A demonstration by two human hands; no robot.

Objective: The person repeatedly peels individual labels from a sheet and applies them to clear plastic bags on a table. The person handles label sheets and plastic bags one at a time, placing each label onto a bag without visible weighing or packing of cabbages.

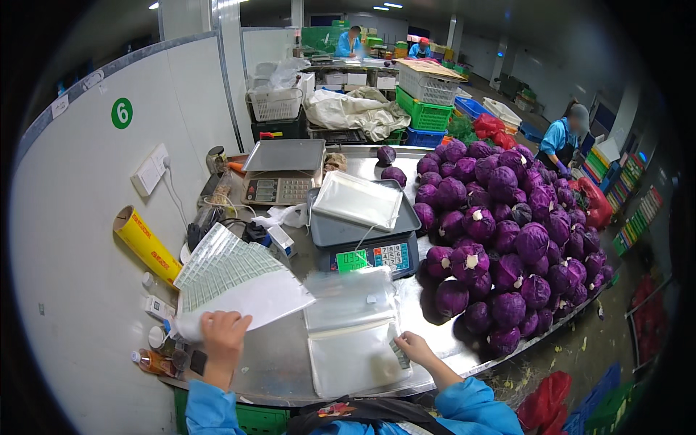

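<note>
My left hand (223, 337) is closed on the lower edge of a fanned stack of label sheets (217, 272), with a white sheet bent back at the front. On the steel table before me lies a stack of clear plastic bags (351, 366). At that stack's right edge my right hand (416, 349) has its fingers pinched on a small greenish label (400, 355), which lies against the bag. More clear bags (344, 301) lie just beyond. Behind them stands a digital scale (391, 257) with a lit green display, a further pile of clear bags (357, 199) on its pan.
A large heap of red cabbages (507, 232) covers the table's right side. A second scale (279, 177), a yellow tube (147, 246) and bottles (154, 361) line the left wall. Crates (424, 109) stand behind. A co-worker (562, 141) is at the far right.
</note>
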